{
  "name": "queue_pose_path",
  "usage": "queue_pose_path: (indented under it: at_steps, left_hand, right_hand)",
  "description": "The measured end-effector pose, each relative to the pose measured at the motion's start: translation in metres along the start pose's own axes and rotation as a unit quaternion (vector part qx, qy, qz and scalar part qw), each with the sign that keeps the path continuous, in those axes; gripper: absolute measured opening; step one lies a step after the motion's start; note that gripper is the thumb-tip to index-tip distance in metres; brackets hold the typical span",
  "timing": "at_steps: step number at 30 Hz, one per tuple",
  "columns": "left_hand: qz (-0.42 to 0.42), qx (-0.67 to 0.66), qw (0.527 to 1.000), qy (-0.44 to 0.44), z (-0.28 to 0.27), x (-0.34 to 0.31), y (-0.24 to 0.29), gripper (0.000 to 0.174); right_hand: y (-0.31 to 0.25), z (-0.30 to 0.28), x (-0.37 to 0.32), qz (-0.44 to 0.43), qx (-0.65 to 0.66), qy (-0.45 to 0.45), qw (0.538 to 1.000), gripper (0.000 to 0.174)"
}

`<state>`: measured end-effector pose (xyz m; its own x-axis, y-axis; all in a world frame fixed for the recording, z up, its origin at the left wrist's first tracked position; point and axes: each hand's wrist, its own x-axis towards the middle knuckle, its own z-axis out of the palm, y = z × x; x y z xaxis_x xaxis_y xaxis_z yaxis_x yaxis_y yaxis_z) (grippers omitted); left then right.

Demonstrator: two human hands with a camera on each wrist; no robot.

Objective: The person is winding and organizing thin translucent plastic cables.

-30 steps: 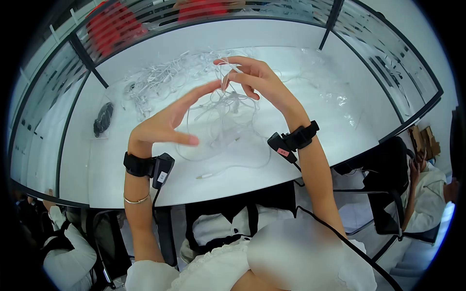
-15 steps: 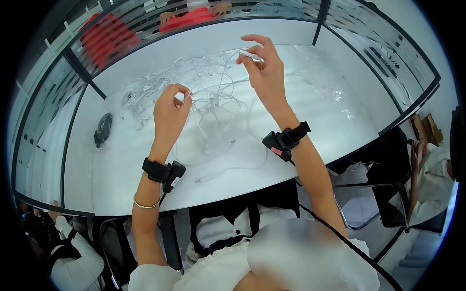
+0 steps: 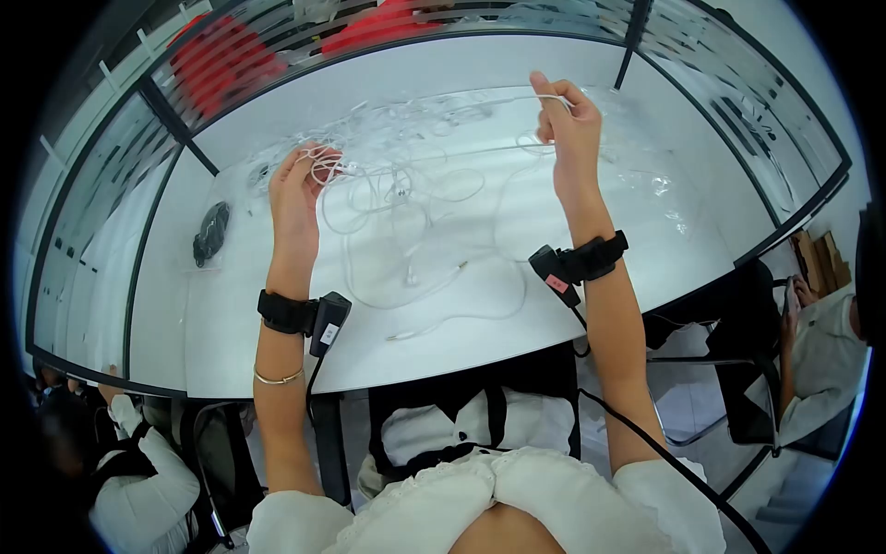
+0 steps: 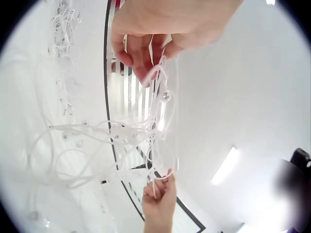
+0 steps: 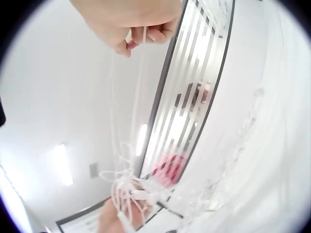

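My left hand [image 3: 297, 208] is raised over the left part of the table and holds a tangle of white cables [image 3: 323, 169], whose loops hang over its fingers. In the right wrist view the same tangle [image 5: 127, 187] bunches around the fingers, with a white connector among the loops. Farther right, my right hand [image 3: 579, 143] pinches a white cable [image 3: 556, 96] with thumb up and fingers curled. Strands run across between the two hands. Below, more loops [image 3: 355, 305] trail onto the tabletop, and a metal-tipped plug [image 3: 461, 266] lies there.
The white table [image 3: 591, 305] is bounded by partitions with striped glass. At the back left lies a heap of white cables [image 4: 65, 22]. A dark bundle in clear plastic [image 3: 211, 233] sits at the left edge, and clear plastic bags [image 3: 658, 189] at the right. Other people sit nearby.
My hands were close together over the middle and have spread apart. The left moved left with the tangle now gathered in it; the right moved right, drawing the cable out.
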<state>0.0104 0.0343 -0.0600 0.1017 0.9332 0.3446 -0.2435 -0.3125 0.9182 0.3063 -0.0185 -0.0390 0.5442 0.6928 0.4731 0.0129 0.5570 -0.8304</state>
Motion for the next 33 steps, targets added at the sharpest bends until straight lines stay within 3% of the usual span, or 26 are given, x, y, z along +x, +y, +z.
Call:
queue_pose_path:
  at_steps: [2,5,7,8,11,13,14,15,17,19,21,22,25,28,30,33]
  left_hand:
    - [-0.001,-0.006,1.0,-0.021,-0.002,0.0,0.009,0.028]
    - [-0.01,0.0,1.0,-0.023,0.006,-0.001,0.018,0.029]
    - [-0.023,0.021,0.999,-0.014,0.01,-0.002,0.018,0.03]
    - [-0.058,0.016,0.996,-0.069,0.01,-0.003,0.017,0.035]
    - [-0.162,0.001,0.959,-0.232,0.011,-0.006,0.013,0.048]
    - [-0.169,0.028,0.972,-0.16,0.014,-0.008,0.013,0.047]
    - [-0.17,0.048,0.977,-0.118,0.015,-0.009,0.015,0.046]
    - [-0.171,0.068,0.98,-0.076,0.015,-0.01,0.016,0.045]
    - [-0.135,0.194,0.967,-0.097,0.006,-0.005,0.014,0.039]
    - [-0.108,0.289,0.945,-0.106,0.006,-0.003,0.015,0.038]
    - [-0.108,0.276,0.947,-0.123,0.008,-0.009,0.02,0.034]
    - [-0.091,0.283,0.944,-0.146,0.007,-0.009,0.022,0.031]
    - [-0.072,0.273,0.941,-0.187,-0.005,-0.002,0.019,0.027]
    - [-0.05,0.245,0.955,-0.156,-0.008,0.001,0.014,0.024]
    - [-0.041,0.231,0.964,-0.128,-0.01,0.002,0.01,0.022]
    - [0.058,0.31,0.945,-0.082,-0.017,0.012,-0.009,0.023]
  right_hand:
    - [-0.001,-0.002,0.003,-0.072,-0.064,0.029,0.995,0.037]
    - [-0.007,-0.007,0.006,-0.017,-0.057,0.032,0.998,0.025]
    - [-0.012,-0.009,0.003,0.057,0.056,-0.035,0.996,0.03]
    - [-0.012,-0.009,0.001,0.104,0.133,-0.08,0.982,0.031]
    - [-0.006,-0.014,0.002,0.164,0.143,-0.184,0.959,0.031]
    - [-0.006,-0.015,0.008,0.135,-0.01,-0.174,0.975,0.028]
    - [-0.004,-0.013,0.009,0.022,-0.148,-0.133,0.98,0.029]
    - [-0.001,-0.014,0.011,-0.011,-0.156,-0.129,0.979,0.03]
    - [0.006,-0.022,0.017,-0.076,-0.174,-0.118,0.975,0.031]
    - [0.004,-0.022,0.015,-0.087,-0.278,-0.137,0.947,0.033]
    - [-0.003,-0.021,0.006,-0.101,-0.384,-0.18,0.9,0.034]
    - [-0.004,-0.021,0.004,-0.085,-0.434,-0.242,0.864,0.035]
    - [0.008,-0.024,-0.006,-0.121,-0.398,-0.375,0.828,0.025]
    - [-0.001,-0.015,-0.005,-0.045,-0.41,-0.401,0.818,0.021]
    - [0.0,-0.015,-0.005,-0.075,-0.391,-0.377,0.837,0.022]
    - [0.004,-0.015,-0.004,-0.096,-0.346,-0.353,0.864,0.024]
